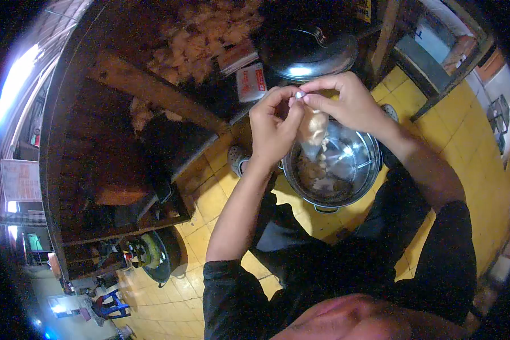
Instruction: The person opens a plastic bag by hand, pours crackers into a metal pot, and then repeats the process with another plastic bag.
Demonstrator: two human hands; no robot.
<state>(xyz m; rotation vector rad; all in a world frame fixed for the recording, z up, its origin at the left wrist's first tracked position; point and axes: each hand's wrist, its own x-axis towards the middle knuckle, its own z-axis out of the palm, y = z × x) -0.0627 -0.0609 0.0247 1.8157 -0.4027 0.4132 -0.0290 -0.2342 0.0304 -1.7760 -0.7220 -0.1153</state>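
Both hands meet over a large steel pot (368,170), pinching the gathered top of a small clear plastic bag (314,127). Thumb and fingers of my left hand (275,122) are closed on the bag's neck from the left. From the right, the fingertips of my right hand (345,102) pinch the same neck. Pale cream lumps show through the plastic; they look like peeled garlic cloves, but I cannot be sure. The bag hangs above the pot, where several small roundish pieces (317,170) lie at the bottom left. My fingers partly hide the bag's top.
The pot stands on yellow floor tiles (209,192) between my legs. A dark wooden table or shelf (153,90) on the left holds a heap of brown pieces (198,42), a red-and-white packet (251,82) and a dark lidded pot (309,54). A black pan (156,258) sits lower left.
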